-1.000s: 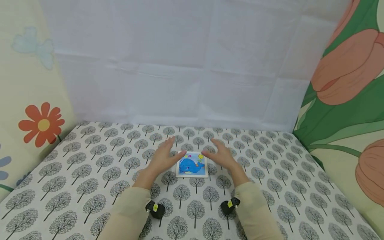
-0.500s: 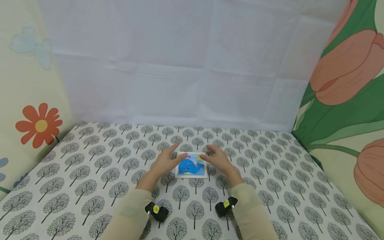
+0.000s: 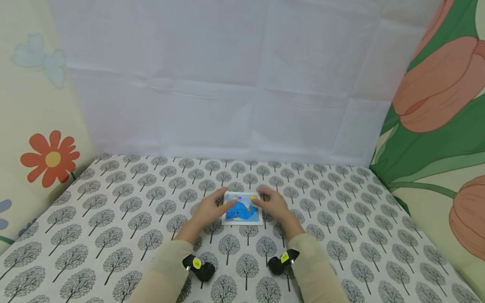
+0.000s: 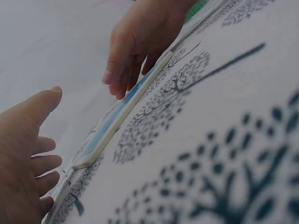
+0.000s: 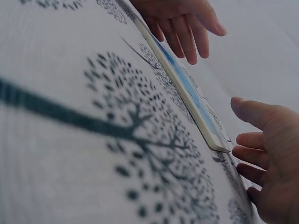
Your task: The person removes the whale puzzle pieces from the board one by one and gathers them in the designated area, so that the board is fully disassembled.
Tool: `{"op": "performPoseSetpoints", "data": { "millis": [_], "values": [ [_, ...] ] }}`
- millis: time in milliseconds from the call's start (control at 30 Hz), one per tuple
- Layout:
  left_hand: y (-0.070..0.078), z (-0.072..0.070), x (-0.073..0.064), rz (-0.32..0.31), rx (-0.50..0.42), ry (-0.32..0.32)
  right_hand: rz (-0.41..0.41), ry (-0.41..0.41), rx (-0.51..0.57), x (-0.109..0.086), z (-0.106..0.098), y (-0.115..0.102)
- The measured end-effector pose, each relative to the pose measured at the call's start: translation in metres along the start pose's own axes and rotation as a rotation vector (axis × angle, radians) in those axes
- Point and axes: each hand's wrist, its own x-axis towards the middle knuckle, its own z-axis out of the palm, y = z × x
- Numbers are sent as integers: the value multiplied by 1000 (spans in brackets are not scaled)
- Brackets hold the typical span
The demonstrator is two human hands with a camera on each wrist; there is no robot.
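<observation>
Midway between the tabletop's left and right edges: whale-picture board, 1, lying flat | left hand, 1, fingers relaxed, thumb apart, near board's left edge | right hand, 1, likewise ungripping, near its right edge | black wrist cameras, 2, one per arm.

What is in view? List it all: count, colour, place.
Sheet: one, white, at the back.
Floral panels: two, cream with pink and red flowers, left and right.
Tree-print cloth: one, white with dark trees, in front.
Whale picture: one, blue with white rim, lying on the cloth.
Wrist cameras: two, black and yellow, bottom centre.
Sleeves: two, beige, bottom centre.
Left hand: one, bare, at the picture's left edge.
Right hand: one, bare, at its right edge.
</observation>
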Motion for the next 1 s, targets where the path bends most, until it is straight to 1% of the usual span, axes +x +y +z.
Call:
{"op": "performPoseSetpoints", "data": {
  "millis": [100,267,500,733,1000],
  "values": [
    [-2,1,0,3,9,3,0,15,-21,0,2,0],
    [-5,4,1,11,29,2,-54,36,-24,-1,4,1],
    [-9,6,2,57,120,-19,-74,46,-57,-2,5,3],
    [-11,6,0,109,170,-34,-91,52,-84,-1,6,6],
    [-15,6,0,174,299,-50,-143,45,-79,-1,6,6]
  ]
}}
